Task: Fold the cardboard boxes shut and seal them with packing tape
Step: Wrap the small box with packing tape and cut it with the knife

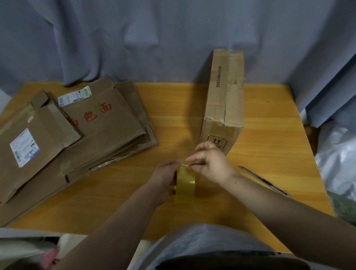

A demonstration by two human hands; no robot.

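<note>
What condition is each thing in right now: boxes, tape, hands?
Yellowish roll of packing tape: upright, gripped by left hand.
Right hand: fingers pinching the roll's top edge.
Tall brown cardboard box: folded shut, seam taped, standing.
Flattened brown cardboard boxes: stacked flat, not yet folded.
Slim grey tool: lying untouched on wooden table.

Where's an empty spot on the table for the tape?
Bare wood lies between the flattened boxes and the closed box, and right of that box to the table edge. The left side is crowded; a cutter lies by the right hand.
</note>
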